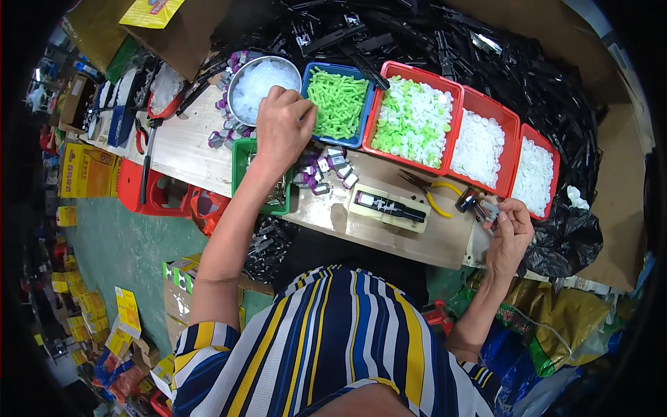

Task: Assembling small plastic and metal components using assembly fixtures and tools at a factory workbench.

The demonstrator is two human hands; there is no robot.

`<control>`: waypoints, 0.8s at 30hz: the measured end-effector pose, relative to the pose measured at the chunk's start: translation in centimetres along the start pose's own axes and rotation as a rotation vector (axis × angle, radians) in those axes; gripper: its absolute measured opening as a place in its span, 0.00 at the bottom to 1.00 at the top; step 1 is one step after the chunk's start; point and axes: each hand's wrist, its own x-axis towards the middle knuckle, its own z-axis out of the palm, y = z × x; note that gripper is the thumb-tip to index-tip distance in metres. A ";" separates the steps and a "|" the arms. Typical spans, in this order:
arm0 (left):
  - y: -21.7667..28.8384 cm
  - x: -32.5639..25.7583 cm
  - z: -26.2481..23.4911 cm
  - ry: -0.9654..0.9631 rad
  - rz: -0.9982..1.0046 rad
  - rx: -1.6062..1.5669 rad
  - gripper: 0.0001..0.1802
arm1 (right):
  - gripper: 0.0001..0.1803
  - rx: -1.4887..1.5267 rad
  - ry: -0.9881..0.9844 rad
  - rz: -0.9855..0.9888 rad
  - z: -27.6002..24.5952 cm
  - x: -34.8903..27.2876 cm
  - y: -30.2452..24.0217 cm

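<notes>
My left hand (283, 128) is between the round metal bowl (233, 111) of translucent white pieces and the blue bin (366, 124) of green plastic pieces. Its fingers are curled together, and what they hold, if anything, is hidden. At the right end of the bench my right hand (512, 233) pinches a small grey part (490, 210) with thumb and fingers. Close by are a dark round-headed tool (468, 199) and yellow-handled pliers (438, 199). A cream holding block (360, 215) lies between my hands, with a black slotted part (392, 206) set in it.
Red bins (453, 132) of white and green pieces line the back. Behind them is a heap of black parts (417, 35). Grey-and-purple pieces (333, 163) lie beside a green bin (241, 149) of metal parts. A black bag (573, 243) sits at right.
</notes>
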 end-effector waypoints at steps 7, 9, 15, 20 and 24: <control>-0.5 0.3 0.0 -0.172 0.023 -0.041 0.06 | 0.05 0.001 0.010 -0.017 0.4 -0.8 0.2; -0.7 0.9 0.2 -0.176 0.032 -0.051 0.06 | 0.05 0.002 -0.004 -0.029 0.8 -1.1 -0.1; -0.8 1.8 0.4 -0.117 0.071 -0.143 0.07 | 0.06 -0.030 -0.022 -0.040 1.6 -1.6 -1.0; -0.4 2.6 -2.0 -0.024 -0.051 -0.268 0.09 | 0.06 -0.028 -0.010 -0.039 1.7 -1.8 -0.9; -1.5 2.7 -5.0 -0.033 -0.319 -0.527 0.07 | 0.06 -0.029 -0.003 -0.028 1.4 -1.8 -0.2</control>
